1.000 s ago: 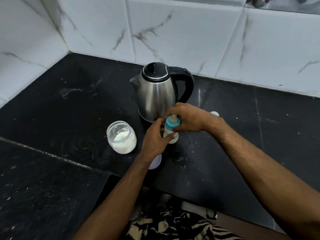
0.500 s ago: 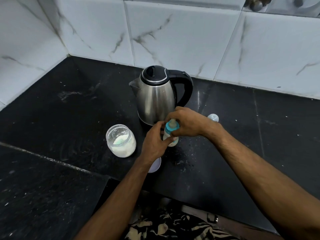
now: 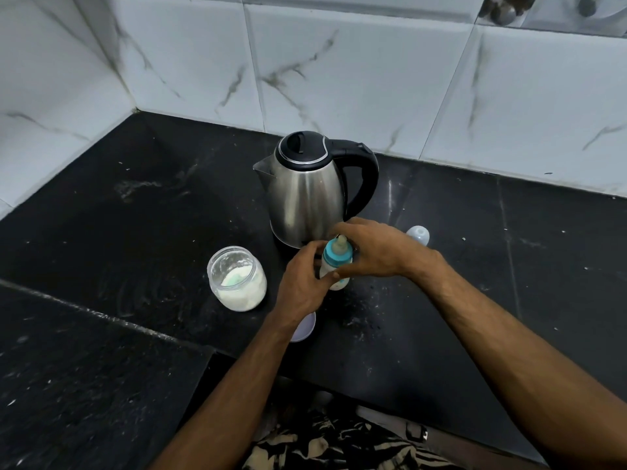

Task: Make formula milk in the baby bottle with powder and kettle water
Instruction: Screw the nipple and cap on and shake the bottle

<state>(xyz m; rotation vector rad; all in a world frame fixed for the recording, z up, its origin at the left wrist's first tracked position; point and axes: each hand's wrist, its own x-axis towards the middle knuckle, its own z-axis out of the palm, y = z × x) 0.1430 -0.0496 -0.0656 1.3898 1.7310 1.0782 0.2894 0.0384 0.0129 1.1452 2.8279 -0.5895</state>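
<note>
At bench [image 3: 441, 334] centre, both grips, left hand [image 3: 302, 283] and right hand [image 3: 376, 249], clasp the bottle [image 3: 336, 262]; kettle [image 3: 305, 191] at 12 o'clock, jar [image 3: 237, 279] at 9, open bench toward 3.

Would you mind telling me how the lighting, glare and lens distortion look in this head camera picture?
Head view: dim, cool, even light with soft shadows; the steel kettle shows a bright vertical glare streak; wide-angle bending curves the tile joints and the counter edge; the baby bottle, held by the left hand and right hand, is reasonably sharp, while the frame corners look softer.
</note>
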